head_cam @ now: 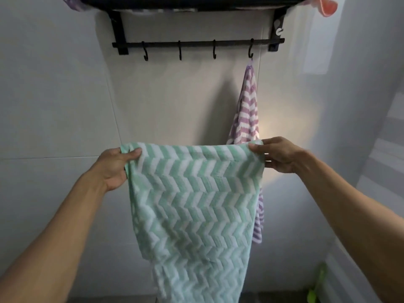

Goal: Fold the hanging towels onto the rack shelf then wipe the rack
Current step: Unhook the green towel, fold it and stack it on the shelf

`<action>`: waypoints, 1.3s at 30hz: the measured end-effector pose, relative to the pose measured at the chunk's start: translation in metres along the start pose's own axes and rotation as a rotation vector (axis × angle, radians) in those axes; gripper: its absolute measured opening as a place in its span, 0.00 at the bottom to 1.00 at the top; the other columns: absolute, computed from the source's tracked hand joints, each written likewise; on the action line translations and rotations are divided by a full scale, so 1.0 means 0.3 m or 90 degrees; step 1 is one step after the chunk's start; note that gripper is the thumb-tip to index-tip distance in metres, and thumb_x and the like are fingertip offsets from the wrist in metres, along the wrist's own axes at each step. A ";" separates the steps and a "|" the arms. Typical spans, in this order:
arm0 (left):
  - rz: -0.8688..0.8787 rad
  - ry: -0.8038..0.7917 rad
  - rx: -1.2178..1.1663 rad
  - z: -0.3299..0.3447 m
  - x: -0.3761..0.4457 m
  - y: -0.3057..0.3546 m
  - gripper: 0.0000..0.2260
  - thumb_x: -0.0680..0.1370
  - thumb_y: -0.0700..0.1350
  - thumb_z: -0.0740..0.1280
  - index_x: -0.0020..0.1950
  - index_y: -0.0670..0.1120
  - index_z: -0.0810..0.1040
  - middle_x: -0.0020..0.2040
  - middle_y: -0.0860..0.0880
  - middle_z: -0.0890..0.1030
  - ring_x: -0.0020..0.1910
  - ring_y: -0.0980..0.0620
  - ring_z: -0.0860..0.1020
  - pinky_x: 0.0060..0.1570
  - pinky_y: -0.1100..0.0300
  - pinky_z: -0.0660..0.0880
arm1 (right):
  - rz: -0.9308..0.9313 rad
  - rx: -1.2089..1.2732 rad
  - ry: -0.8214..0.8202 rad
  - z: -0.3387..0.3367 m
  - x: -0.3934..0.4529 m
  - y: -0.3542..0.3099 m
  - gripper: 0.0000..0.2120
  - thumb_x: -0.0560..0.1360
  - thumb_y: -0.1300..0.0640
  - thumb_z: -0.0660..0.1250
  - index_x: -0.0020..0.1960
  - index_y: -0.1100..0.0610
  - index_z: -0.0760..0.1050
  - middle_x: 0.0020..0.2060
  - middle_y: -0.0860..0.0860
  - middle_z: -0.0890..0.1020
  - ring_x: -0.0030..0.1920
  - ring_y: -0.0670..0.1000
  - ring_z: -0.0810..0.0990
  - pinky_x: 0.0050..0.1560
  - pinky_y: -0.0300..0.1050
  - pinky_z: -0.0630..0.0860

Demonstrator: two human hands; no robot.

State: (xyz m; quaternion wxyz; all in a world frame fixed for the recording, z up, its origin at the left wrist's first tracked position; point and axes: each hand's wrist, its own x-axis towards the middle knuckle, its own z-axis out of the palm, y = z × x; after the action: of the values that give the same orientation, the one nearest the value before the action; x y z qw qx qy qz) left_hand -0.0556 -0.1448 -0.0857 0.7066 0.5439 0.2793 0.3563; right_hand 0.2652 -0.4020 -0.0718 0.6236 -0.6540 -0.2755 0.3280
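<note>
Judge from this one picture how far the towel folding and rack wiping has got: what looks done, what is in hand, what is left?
Done: three hooks on the black rack are bare, and cloth already lies on its shelf. In hand: the left hand and right hand pinch the top corners of the green towel, spread open and not yet folded. Left: the purple towel hangs from the rightmost hook, and no wiping shows.

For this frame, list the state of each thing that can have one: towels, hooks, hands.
green towel: off the rack, held spread by its top corners, hanging down
purple towel: hanging from the rightmost hook
other three hooks: bare
left hand: grip on the towel's left corner
right hand: grip on its right corner
</note>
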 end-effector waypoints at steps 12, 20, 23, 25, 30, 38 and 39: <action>0.053 0.190 0.026 0.001 0.034 0.082 0.42 0.68 0.37 0.79 0.77 0.39 0.61 0.67 0.36 0.75 0.52 0.43 0.83 0.52 0.45 0.81 | -0.127 0.028 0.176 0.052 0.026 -0.083 0.17 0.69 0.57 0.80 0.50 0.60 0.76 0.44 0.55 0.83 0.34 0.49 0.84 0.35 0.44 0.82; 0.030 0.207 0.056 0.009 0.026 0.028 0.27 0.72 0.33 0.75 0.69 0.41 0.71 0.59 0.37 0.81 0.49 0.44 0.83 0.43 0.52 0.81 | -0.048 -0.050 0.021 0.015 -0.001 -0.064 0.15 0.71 0.59 0.77 0.56 0.59 0.79 0.49 0.55 0.85 0.47 0.55 0.86 0.42 0.47 0.83; 0.023 0.199 0.082 0.012 0.025 0.015 0.17 0.73 0.33 0.74 0.60 0.42 0.77 0.51 0.39 0.82 0.39 0.49 0.83 0.34 0.58 0.82 | -0.078 -0.050 0.061 0.011 0.007 -0.058 0.11 0.72 0.62 0.77 0.51 0.57 0.79 0.47 0.54 0.84 0.44 0.52 0.85 0.40 0.45 0.82; 0.024 0.191 0.101 0.017 0.024 0.016 0.10 0.74 0.34 0.74 0.52 0.43 0.79 0.47 0.42 0.83 0.35 0.51 0.83 0.34 0.59 0.82 | -0.085 -0.045 0.088 0.016 0.012 -0.050 0.06 0.73 0.61 0.77 0.47 0.57 0.80 0.44 0.53 0.84 0.43 0.52 0.84 0.40 0.45 0.81; 0.016 0.172 0.152 -0.007 0.032 0.021 0.06 0.73 0.36 0.75 0.47 0.43 0.81 0.47 0.44 0.83 0.41 0.49 0.82 0.46 0.55 0.80 | -0.056 -0.064 0.068 0.019 0.022 -0.043 0.04 0.74 0.60 0.76 0.46 0.58 0.82 0.45 0.53 0.84 0.45 0.53 0.84 0.41 0.46 0.81; 0.007 0.108 0.203 -0.027 -0.006 0.015 0.20 0.62 0.30 0.78 0.52 0.40 0.82 0.48 0.41 0.84 0.39 0.47 0.85 0.34 0.58 0.83 | -0.036 -0.107 -0.003 0.017 -0.003 -0.048 0.18 0.71 0.74 0.72 0.60 0.65 0.80 0.57 0.57 0.82 0.50 0.54 0.84 0.41 0.44 0.83; 0.010 0.105 0.227 -0.027 -0.006 0.013 0.22 0.61 0.29 0.78 0.53 0.40 0.82 0.48 0.40 0.83 0.42 0.45 0.84 0.35 0.58 0.83 | -0.040 -0.125 0.001 0.020 -0.001 -0.044 0.18 0.71 0.74 0.72 0.60 0.66 0.80 0.58 0.58 0.81 0.50 0.54 0.83 0.39 0.43 0.83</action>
State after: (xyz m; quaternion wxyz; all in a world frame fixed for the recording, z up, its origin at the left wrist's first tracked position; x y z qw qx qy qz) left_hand -0.0638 -0.1409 -0.0841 0.5707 0.6318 0.3905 0.3501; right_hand 0.2610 -0.3974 -0.0586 0.5664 -0.7034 -0.3263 0.2791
